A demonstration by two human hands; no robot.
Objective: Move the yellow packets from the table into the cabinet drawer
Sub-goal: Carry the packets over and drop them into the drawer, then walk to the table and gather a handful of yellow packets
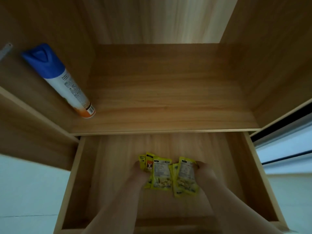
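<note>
Head view: the fingers point(137, 165) of the left hand point(141, 172) curl round the left edge of one bunch of yellow packets point(161, 174). The right hand point(203, 169) pinches a second bunch at its upper right edge. Both bunches are inside the open drawer point(74, 179), over the middle of its floor; if they touch the floor I cannot tell. I count at least three packets on the left and two on the right, overlapping. Bare floor lies around them up to the drawer walls. One spray can point(59, 80) stands on the shelf point(168, 107) above, at the left.
</note>
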